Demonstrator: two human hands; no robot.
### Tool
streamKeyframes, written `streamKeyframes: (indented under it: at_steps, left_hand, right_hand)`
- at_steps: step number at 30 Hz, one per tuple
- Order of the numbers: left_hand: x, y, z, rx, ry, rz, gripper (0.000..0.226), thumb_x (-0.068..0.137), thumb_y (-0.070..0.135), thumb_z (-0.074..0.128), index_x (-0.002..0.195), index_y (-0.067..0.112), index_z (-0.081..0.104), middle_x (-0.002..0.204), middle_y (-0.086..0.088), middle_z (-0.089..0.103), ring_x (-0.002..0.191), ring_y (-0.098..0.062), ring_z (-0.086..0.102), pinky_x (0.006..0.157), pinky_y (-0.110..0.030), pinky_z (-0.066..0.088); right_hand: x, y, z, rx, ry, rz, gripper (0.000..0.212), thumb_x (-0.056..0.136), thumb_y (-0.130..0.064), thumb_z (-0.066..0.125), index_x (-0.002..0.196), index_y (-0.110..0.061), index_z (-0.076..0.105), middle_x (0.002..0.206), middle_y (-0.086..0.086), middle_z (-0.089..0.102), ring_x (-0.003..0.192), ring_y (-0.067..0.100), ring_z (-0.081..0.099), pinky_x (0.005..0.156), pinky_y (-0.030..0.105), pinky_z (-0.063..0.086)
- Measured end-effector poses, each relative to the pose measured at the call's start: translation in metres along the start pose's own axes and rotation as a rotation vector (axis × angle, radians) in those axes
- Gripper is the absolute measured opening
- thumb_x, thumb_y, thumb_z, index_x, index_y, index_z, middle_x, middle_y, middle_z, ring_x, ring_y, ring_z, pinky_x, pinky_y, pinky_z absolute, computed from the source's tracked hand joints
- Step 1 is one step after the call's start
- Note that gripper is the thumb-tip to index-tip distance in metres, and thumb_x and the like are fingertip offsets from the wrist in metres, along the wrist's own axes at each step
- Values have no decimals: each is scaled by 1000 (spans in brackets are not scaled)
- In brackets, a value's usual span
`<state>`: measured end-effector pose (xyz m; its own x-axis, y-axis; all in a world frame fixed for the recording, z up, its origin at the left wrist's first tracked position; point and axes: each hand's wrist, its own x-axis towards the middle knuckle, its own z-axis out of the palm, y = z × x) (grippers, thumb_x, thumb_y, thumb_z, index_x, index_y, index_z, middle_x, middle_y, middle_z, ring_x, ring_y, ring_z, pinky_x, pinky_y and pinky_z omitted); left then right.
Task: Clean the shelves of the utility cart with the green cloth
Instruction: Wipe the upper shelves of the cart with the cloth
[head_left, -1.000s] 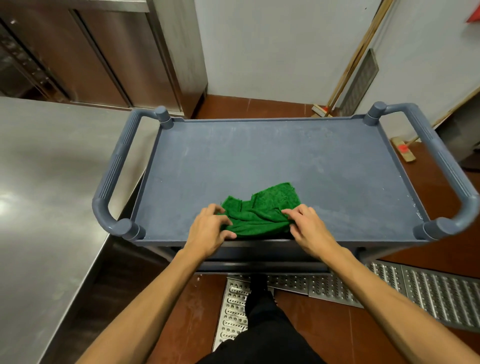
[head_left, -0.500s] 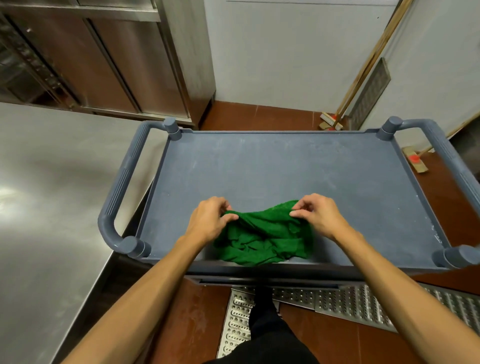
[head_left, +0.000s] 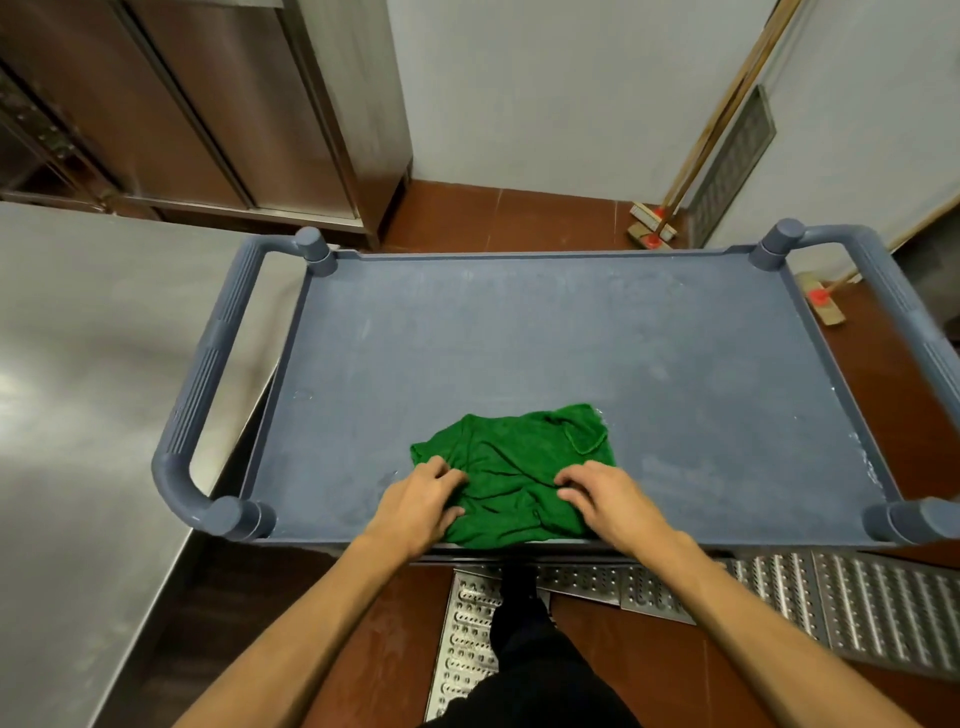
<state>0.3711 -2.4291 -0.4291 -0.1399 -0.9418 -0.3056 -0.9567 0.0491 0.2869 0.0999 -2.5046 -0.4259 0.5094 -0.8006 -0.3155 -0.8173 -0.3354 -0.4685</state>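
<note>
The grey-blue utility cart's top shelf (head_left: 545, 343) fills the middle of the head view, dusty with pale smears. A crumpled green cloth (head_left: 511, 467) lies spread near the shelf's front edge. My left hand (head_left: 421, 504) rests on the cloth's left side, fingers bunched into the fabric. My right hand (head_left: 608, 499) presses on its right side, fingers curled onto it. The lower shelves are hidden under the top one.
A steel worktop (head_left: 78, 415) sits close on the left, beside the cart's left handle (head_left: 208, 384). The right handle (head_left: 904, 312) curves along the other side. Brooms (head_left: 654, 228) lean against the back wall. Metal floor grates (head_left: 779, 587) lie by my leg.
Both hands lifted and pinched the cloth half a second ago; now they have lowered it and press it flatter, more spread out on the shelf.
</note>
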Motion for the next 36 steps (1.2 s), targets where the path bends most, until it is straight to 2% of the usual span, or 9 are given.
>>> streamKeyframes:
  at_steps: [3,7,9,13,16,21,26,32,36]
  left_hand:
    - [4,1,1,68,-21,2,65,89,41,69,145,18,45,134,-8,48,120,-30,51,88,-47,54]
    - [9,2,1,118,-3,-9,73,86,47,71,147,17,43,135,-7,47,118,-28,49,93,-44,50]
    - [14,2,0,135,2,-25,65,85,48,70,140,19,51,130,-3,52,116,-27,50,93,-40,46]
    - [25,3,-5,122,64,-53,25,92,41,63,107,21,67,109,2,65,106,-24,52,82,-33,36]
    - [29,2,-5,-43,127,-92,15,94,34,61,96,19,62,99,0,64,100,-24,51,82,-35,41]
    - [43,-8,-33,-487,191,-218,13,98,26,58,90,22,48,78,5,57,75,-17,50,73,-34,41]
    - [61,-4,-77,-671,207,-223,12,98,22,60,91,17,53,72,-3,57,60,-7,44,63,-24,38]
    - [69,-8,-133,-533,248,-83,14,94,36,65,97,23,59,79,1,64,70,-18,58,67,-32,47]
    - [68,-14,-158,-362,183,-15,63,65,80,67,104,32,62,87,10,66,75,-9,63,66,-27,51]
  right_hand:
    - [1,-6,4,-90,-39,51,53,88,-44,67,136,-28,50,128,-2,54,111,23,60,91,39,52]
    - [15,-11,3,-113,-83,111,104,75,-42,81,155,-32,14,165,-6,-2,116,32,58,90,45,53]
    - [24,-9,-4,-104,-95,126,109,67,-47,84,153,-33,19,165,-5,4,124,32,54,93,46,51]
    - [22,0,-5,-48,43,41,72,77,-46,76,135,-25,41,141,-5,41,94,21,60,76,35,49]
    - [18,13,3,-60,140,-52,31,89,-37,67,113,-21,58,128,-2,48,70,15,54,62,29,44]
    - [26,21,1,-76,96,-106,18,92,-35,64,103,-22,69,133,-1,46,72,14,57,63,29,48]
    - [45,15,-32,139,208,-103,10,97,-28,56,102,-20,58,108,-4,58,86,23,61,72,36,50]
    - [62,13,-120,266,280,-36,7,98,-18,53,103,-22,53,82,4,67,79,30,62,74,42,48]
    - [59,-2,-165,309,331,-69,8,100,-17,50,100,-21,56,76,-4,60,71,15,55,66,28,39]
